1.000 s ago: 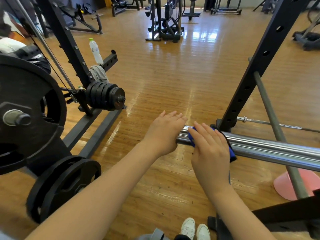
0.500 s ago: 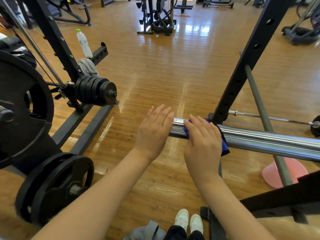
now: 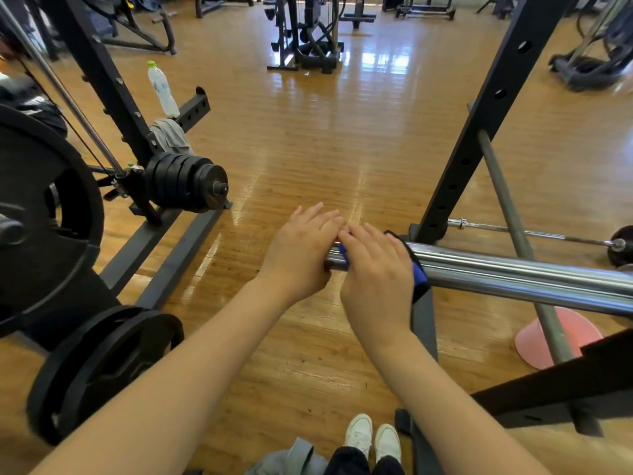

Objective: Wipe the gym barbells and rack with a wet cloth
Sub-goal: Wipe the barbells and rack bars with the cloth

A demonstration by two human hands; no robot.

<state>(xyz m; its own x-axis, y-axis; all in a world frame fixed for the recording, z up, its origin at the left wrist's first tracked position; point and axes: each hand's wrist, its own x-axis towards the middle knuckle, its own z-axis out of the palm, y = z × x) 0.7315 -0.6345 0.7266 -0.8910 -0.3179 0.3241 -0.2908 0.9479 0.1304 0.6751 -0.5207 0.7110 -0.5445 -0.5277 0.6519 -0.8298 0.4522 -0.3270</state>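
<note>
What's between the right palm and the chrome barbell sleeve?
Head view: a blue cloth lies between the right hand and the shiny chrome barbell sleeve, draped over the bar.

The right hand (image 3: 376, 282) lies on the cloth (image 3: 419, 274) atop the barbell's (image 3: 513, 272) left end, the left hand (image 3: 301, 255) just beside it, weight plates (image 3: 186, 181) far left, rack upright (image 3: 479, 132) behind.

Cloth (image 3: 418, 274) mostly under right hand (image 3: 376, 282)

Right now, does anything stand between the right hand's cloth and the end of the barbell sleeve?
Yes. The left hand rests over the tip of the barbell sleeve, directly beside the right hand pressing the blue cloth.
</note>
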